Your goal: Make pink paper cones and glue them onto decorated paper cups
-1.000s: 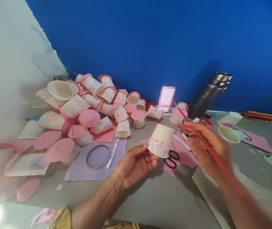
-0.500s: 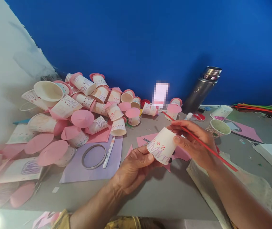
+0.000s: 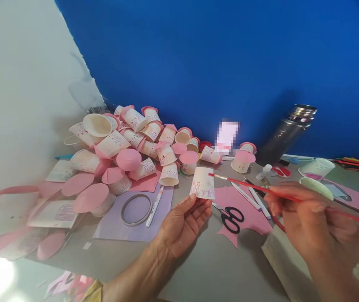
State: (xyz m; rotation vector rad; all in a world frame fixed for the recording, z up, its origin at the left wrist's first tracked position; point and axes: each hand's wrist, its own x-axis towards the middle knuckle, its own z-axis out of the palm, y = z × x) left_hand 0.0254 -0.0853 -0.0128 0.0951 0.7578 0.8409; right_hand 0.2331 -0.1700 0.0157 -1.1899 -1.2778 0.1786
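My left hand (image 3: 187, 224) grips an upside-down white paper cup (image 3: 203, 178) by its rim. Purple zigzags and small red marks run around the cup's lower part. A thin red paintbrush (image 3: 245, 183) is pinched in my right hand (image 3: 311, 222), which is slightly blurred. Its red tip meets or nearly meets the cup's upper right side. Just below the cup, black-handled scissors (image 3: 232, 219) lie on a pink paper sheet (image 3: 251, 224), with white markers (image 3: 245, 195) beside them.
Decorated cups with pink paper discs (image 3: 129, 160) are heaped on the left. A tape roll (image 3: 136, 209) and a marker (image 3: 154, 206) rest on purple paper (image 3: 110, 228). At the back right stands a dark flask (image 3: 283, 140); a cloth (image 3: 280, 260) lies at front right.
My right hand has left the cup and drawn back to the right, bringing the brush tip to the cup's side. The cup is more upright now, and the scissors are uncovered.
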